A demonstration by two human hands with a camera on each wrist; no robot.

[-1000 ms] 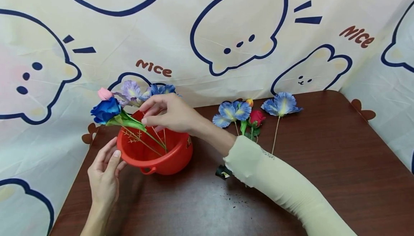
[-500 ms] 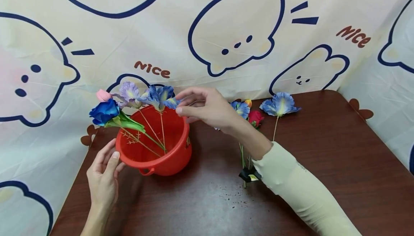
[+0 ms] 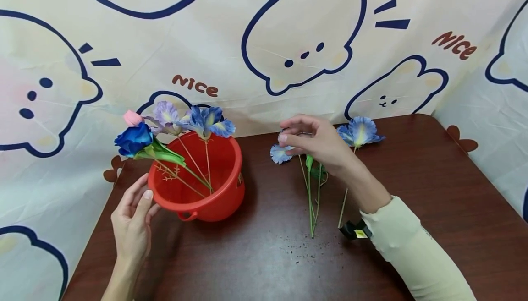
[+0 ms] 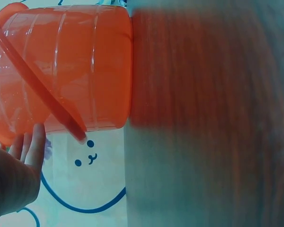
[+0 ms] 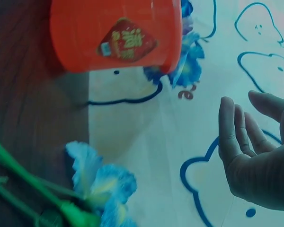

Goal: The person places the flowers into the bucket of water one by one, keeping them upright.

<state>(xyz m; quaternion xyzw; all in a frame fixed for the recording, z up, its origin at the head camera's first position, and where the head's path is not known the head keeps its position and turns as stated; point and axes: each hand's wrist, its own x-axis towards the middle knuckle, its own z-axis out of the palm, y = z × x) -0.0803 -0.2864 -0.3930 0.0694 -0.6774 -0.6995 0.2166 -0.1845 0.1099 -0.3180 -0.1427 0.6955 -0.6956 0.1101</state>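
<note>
My left hand [image 3: 133, 223] rests against the outer left side of a red plastic bucket [image 3: 222, 200], its fingers straight near the rim. In the left wrist view the fingers [image 4: 35, 146] touch the bucket wall [image 4: 75, 61] beside its hanging handle [image 4: 42, 90]. Artificial flowers lean in the bucket: a blue rose [image 3: 134, 139], a pink bud [image 3: 133, 118], a purple iris [image 3: 165, 115] and a blue iris [image 3: 206, 121]. My right hand [image 3: 319, 145], holding nothing, hovers over flowers on the table, fingers loosely bent. It partly hides a pale blue iris [image 3: 280, 153] and green stems [image 3: 310, 200].
Farther right, another blue iris [image 3: 360, 131] lies on the brown table [image 3: 433, 191]. Dark crumbs [image 3: 299, 250] are scattered near the stem ends. A black strap piece [image 3: 350, 231] hangs at the right wrist. A printed cloth [image 3: 198, 40] stands behind the table.
The right hand has moved right, away from the flowers in the bucket, to above the flowers on the table. The left hand has stayed at the bucket.
</note>
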